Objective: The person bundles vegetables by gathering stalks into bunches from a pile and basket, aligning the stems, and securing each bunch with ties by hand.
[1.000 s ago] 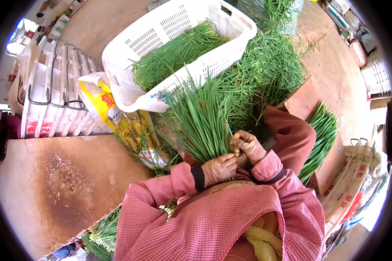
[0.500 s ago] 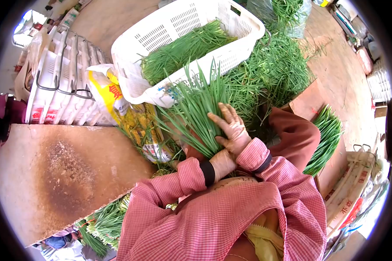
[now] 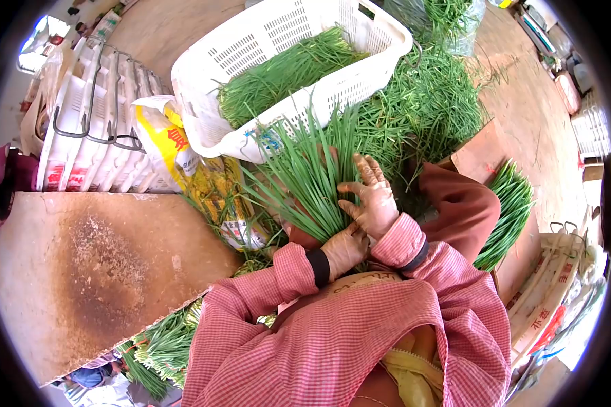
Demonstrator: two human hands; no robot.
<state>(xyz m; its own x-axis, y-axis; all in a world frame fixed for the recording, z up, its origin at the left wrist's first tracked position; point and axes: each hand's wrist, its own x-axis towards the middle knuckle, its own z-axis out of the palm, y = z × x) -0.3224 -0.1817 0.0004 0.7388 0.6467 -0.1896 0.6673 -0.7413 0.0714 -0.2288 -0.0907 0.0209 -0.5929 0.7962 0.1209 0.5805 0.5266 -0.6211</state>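
My left hand is closed around the lower end of a bunch of garlic chives. The long green leaves fan up and away from me, toward the white basket. My right hand rests at the right side of this bunch, its fingers spread and the tips at the leaf edges. A white plastic basket stands just beyond the bunch, with a thick pile of chives lying in it. The cut ends in my left hand are hidden by its fingers.
A loose heap of chives lies right of the basket. A yellow and white sack leans left of it, beside stacked white crates. At left is a stained board. Another chive bunch lies by my right knee.
My right hand has shifted slightly right and down, away from the middle of the leaves, its fingers spread wider. The leaves have fanned apart a little. My left hand keeps its hold.
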